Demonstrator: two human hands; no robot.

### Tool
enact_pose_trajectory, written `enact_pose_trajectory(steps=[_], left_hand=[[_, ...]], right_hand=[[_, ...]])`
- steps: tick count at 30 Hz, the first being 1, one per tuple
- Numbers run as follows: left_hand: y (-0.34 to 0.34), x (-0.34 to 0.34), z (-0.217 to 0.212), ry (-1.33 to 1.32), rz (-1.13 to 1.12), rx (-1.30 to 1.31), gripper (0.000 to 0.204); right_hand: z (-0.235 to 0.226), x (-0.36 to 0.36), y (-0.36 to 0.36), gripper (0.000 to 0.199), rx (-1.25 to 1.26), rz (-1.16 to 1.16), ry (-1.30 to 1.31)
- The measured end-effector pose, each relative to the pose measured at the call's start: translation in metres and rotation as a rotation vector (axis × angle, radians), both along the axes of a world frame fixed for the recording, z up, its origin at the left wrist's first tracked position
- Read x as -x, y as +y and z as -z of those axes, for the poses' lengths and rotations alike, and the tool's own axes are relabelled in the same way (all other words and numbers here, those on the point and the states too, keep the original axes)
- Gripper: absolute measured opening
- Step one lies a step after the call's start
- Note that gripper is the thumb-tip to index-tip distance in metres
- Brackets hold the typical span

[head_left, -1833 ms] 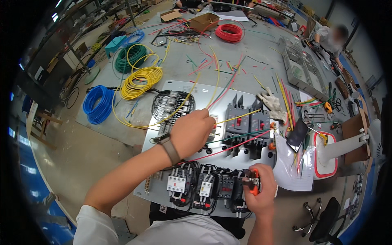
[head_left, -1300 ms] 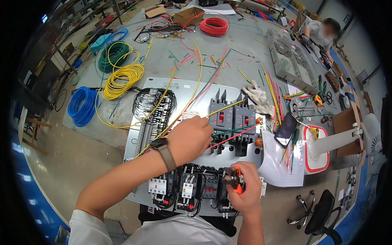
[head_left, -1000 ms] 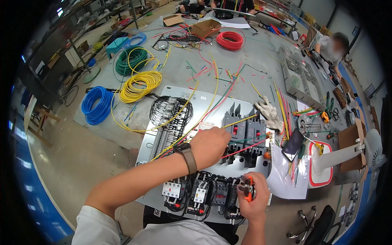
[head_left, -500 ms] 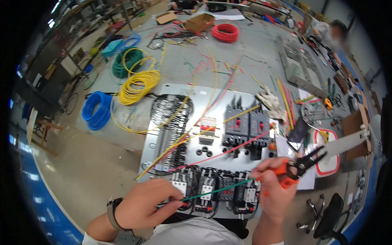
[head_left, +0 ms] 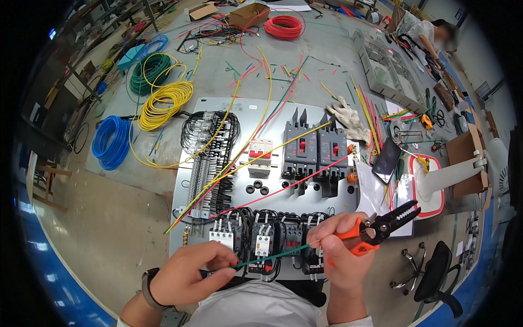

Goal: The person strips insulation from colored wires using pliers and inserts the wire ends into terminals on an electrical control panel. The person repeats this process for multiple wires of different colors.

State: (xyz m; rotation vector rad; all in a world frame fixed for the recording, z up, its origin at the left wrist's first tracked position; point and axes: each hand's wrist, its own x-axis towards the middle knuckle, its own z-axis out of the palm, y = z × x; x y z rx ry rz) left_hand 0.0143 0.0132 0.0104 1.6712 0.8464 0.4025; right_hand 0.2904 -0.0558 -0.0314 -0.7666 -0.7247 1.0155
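Note:
A thin green wire (head_left: 278, 255) stretches between my two hands, above the near edge of a metal mounting plate (head_left: 272, 199). At its left end my left hand (head_left: 193, 272) is closed, pinching it between thumb and fingers. My right hand (head_left: 346, 253) pinches the other end, where a short copper-coloured stretch appears. That same hand also grips orange-handled wire strippers (head_left: 381, 226), their black toothed jaws pointing up to the right, apart from the wire. Below the wire sit several contactors (head_left: 222, 235), partly hidden by my hands.
Two black circuit breakers (head_left: 300, 147), a smaller white-and-red breaker (head_left: 260, 157) and terminal strips (head_left: 199, 185) are on the plate. Loose yellow and red wires cross it. Coils of blue (head_left: 113, 143), yellow (head_left: 166, 106) and green wire lie left; a white glove (head_left: 351, 121) lies right.
The whole view has shifted, so the plate and table sit higher and further left in the picture. Both hands keep hold of the green wire, and the strippers stay in my right hand.

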Motion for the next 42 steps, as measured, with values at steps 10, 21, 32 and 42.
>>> enact_pose_trajectory(steps=[10, 21, 32, 42], left_hand=[[-0.013, -0.07, 0.008, -0.201, -0.05, -0.103, 0.012], [-0.014, -0.074, 0.003, -0.127, -0.086, -0.193, 0.009], [-0.01, -0.061, 0.005, -0.162, -0.155, -0.232, 0.011], [-0.009, -0.057, -0.002, -0.183, -0.126, -0.26, 0.014]], right_hand=[[0.006, 0.026, -0.016, 0.031, 0.002, 0.093, -0.265], [0.006, 0.026, -0.018, 0.031, 0.024, 0.1, -0.159], [-0.008, -0.016, -0.047, 0.035, 0.414, 0.008, -0.815], [-0.021, -0.006, -0.044, 0.035, 0.383, -0.027, -1.119]])
